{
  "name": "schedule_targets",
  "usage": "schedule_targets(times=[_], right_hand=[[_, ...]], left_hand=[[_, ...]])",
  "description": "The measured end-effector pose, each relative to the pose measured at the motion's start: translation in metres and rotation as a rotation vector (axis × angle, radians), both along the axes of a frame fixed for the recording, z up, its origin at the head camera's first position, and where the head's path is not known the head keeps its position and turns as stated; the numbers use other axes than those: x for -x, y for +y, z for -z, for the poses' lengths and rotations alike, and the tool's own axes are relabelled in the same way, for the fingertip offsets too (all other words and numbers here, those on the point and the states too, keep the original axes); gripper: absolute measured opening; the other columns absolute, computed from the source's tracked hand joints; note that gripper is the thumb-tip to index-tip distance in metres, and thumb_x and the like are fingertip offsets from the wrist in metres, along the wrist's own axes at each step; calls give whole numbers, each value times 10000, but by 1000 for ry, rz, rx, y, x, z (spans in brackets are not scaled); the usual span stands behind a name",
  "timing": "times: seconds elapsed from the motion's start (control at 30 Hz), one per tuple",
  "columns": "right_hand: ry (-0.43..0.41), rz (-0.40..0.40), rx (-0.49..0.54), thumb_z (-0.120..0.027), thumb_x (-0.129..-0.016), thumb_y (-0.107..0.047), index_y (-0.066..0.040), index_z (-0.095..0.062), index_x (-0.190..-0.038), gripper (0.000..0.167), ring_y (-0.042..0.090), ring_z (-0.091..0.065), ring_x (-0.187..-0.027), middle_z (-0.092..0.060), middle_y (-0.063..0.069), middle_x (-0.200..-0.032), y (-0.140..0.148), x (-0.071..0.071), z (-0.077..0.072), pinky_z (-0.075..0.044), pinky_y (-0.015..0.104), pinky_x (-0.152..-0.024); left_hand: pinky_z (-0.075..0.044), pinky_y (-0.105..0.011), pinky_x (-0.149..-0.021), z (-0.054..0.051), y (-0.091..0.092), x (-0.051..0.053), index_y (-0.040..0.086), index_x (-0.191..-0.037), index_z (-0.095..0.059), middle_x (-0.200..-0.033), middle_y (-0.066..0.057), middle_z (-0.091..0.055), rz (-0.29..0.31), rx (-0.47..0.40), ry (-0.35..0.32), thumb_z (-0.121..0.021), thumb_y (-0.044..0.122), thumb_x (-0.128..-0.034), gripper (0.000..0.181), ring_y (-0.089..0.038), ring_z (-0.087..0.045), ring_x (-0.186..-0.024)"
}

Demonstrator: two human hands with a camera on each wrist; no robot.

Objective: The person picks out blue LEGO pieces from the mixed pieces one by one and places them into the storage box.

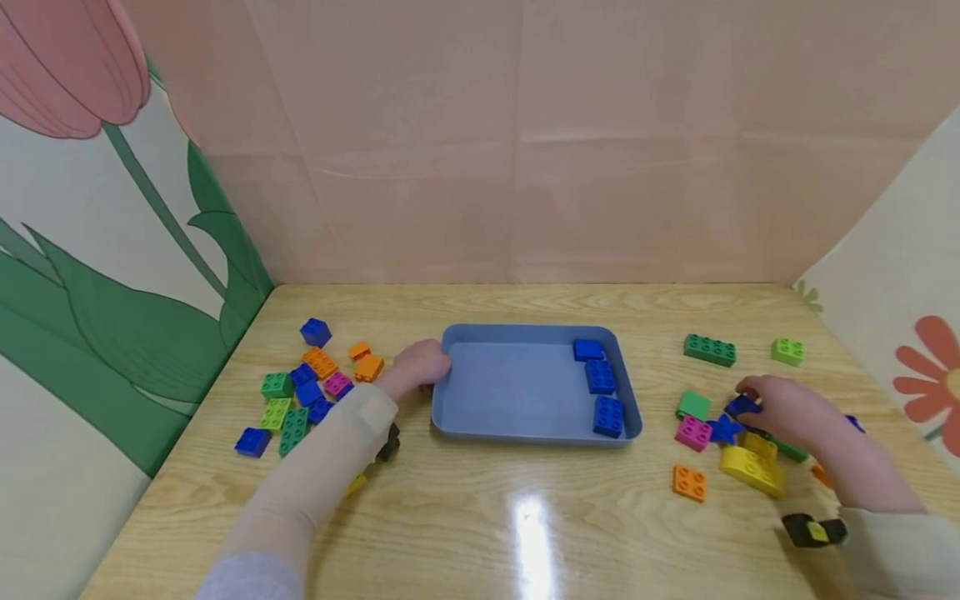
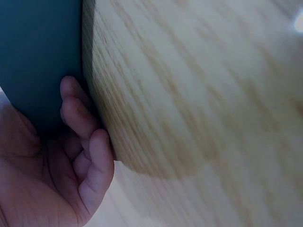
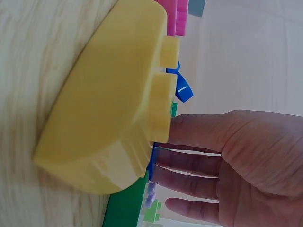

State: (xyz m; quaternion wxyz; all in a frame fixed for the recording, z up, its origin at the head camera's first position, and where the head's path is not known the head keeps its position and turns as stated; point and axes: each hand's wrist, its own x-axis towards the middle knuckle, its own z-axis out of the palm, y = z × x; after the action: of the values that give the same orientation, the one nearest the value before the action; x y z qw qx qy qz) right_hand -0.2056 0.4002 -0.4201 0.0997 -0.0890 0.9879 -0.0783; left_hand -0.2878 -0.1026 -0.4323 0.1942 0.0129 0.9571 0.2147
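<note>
At its left end, the blue-grey tray [image 1: 510, 435] is gripped by my left hand [image 1: 420, 364]. In the left wrist view the curled fingers [image 2: 97, 161] of that hand lie against the tray's dark side [image 2: 40, 52], close to the tabletop. Over the pile at the right, my right hand [image 1: 787, 408] pinches a dark blue toy brick [image 1: 741, 406] between thumb and fingers. Just beside it lies a blue star-shaped block [image 1: 724, 430]. A rounded yellow block [image 3: 104, 94] covers part of the fingertips and most of the brick in the right wrist view.
Several blue bricks, one of them a studded brick [image 1: 608, 416], lie along the tray's right side. A mixed pile with a green brick [image 1: 293, 430] spreads left of the left arm. Near the right hand are pink [image 1: 693, 432], orange [image 1: 689, 482] and dark green bricks [image 1: 709, 350].
</note>
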Motion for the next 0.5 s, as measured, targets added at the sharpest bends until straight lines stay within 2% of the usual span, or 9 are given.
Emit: schedule_targets(times=[0.5], right_hand=[[-1,-5,-4,-777,-795,-112,152,-580,-1085,439,419,-606,-843,-625,274,-935,-1,-1,-2,-473,589,-758]], left_hand=[[-465,-306,-515,-1,0,0,57,-796,-611,-694,-82,-593,7,-2,-10,-443,218,-965,287,-213,-583,-574]])
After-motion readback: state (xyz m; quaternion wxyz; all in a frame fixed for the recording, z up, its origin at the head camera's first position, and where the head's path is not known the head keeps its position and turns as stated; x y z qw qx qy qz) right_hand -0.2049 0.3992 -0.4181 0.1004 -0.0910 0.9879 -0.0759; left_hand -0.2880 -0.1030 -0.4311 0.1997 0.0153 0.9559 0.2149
